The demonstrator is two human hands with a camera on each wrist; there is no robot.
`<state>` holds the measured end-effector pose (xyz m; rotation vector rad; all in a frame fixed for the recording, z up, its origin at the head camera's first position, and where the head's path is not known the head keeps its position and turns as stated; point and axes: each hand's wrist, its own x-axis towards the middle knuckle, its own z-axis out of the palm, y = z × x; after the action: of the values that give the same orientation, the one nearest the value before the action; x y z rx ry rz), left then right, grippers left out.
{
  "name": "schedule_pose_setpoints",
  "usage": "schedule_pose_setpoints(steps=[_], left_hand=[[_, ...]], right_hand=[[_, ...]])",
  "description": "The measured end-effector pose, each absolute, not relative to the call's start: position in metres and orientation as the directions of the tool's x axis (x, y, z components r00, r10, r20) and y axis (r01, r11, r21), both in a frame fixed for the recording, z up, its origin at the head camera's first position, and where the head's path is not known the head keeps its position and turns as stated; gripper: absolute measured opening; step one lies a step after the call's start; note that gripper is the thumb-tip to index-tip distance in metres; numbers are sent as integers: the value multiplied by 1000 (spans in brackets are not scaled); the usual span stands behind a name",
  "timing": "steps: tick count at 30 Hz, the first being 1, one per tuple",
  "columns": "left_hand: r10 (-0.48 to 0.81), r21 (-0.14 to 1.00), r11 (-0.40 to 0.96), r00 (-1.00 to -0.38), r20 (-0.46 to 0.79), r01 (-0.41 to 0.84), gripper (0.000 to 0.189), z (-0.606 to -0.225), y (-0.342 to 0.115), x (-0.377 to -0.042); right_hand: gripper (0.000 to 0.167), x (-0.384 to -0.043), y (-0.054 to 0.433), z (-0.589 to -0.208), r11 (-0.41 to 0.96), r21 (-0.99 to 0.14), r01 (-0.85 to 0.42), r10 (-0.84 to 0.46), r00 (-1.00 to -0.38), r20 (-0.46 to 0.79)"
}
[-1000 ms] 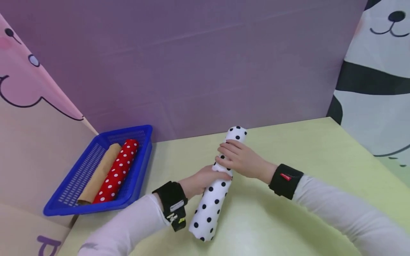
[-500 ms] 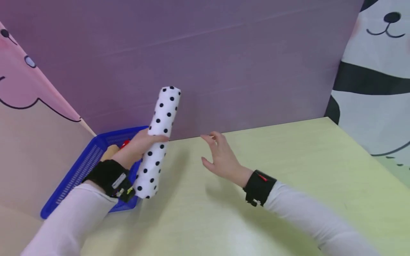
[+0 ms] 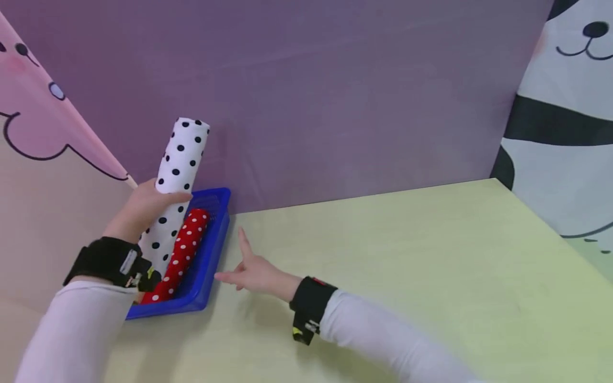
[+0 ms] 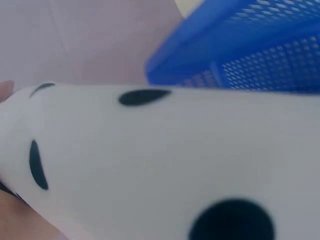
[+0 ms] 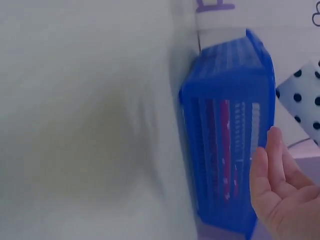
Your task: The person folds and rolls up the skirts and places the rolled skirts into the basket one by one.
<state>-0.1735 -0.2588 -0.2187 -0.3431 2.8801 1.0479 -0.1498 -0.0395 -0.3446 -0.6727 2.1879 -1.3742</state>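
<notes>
My left hand [image 3: 143, 205] grips a white roll with black dots [image 3: 179, 159] around its middle. The roll leans over the blue plastic basket [image 3: 205, 282], its upper end above the back rim and its lower end behind my wrist. It fills most of the left wrist view. A red roll with white dots [image 3: 189, 239] lies in the basket beside it. A tan roll is almost wholly covered. My right hand [image 3: 256, 272], holding nothing, has its index finger and thumb spread beside the basket's right wall. In the right wrist view its fingers [image 5: 274, 160] overlap the basket's rim.
The basket stands at the left end of the pale yellow table [image 3: 383, 255]. A purple backdrop [image 3: 335, 106] rises along the table's far edge. Printed cartoon panels flank it, a pink one [image 3: 48, 106] at left and a panda [image 3: 565, 159] at right.
My left hand has carried the white dotted roll from mid-table leftward to over the basket. My right hand has let go of the roll and moved left to the basket's side.
</notes>
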Motion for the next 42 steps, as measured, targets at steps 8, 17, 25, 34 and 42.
schedule_pose_setpoints(steps=[8, 17, 25, 34, 42], left_hand=[[-220, 607, 747, -962, -159, -271, 90, -251, -271, -182], [-223, 566, 756, -942, -249, -329, 88, -286, -284, -182], [-200, 588, 745, -946, -255, -316, 86, -292, -281, -190], [-110, 352, 924, -986, -122, -146, 65, -310, -274, -207], [-99, 333, 922, -952, -288, -197, 66, -319, -272, -208]], right_hand=[[96, -126, -98, -362, 314, -947, 64, -588, -770, -247], [81, -116, -113, -364, 192, -964, 181, -590, -764, -261], [82, -116, -119, -363, 187, -972, 141, -486, -847, -217], [84, -117, -119, -366, 188, -974, 130, -476, -855, -206], [83, -111, -122, -368, 190, -969, 159, -481, -845, -233]])
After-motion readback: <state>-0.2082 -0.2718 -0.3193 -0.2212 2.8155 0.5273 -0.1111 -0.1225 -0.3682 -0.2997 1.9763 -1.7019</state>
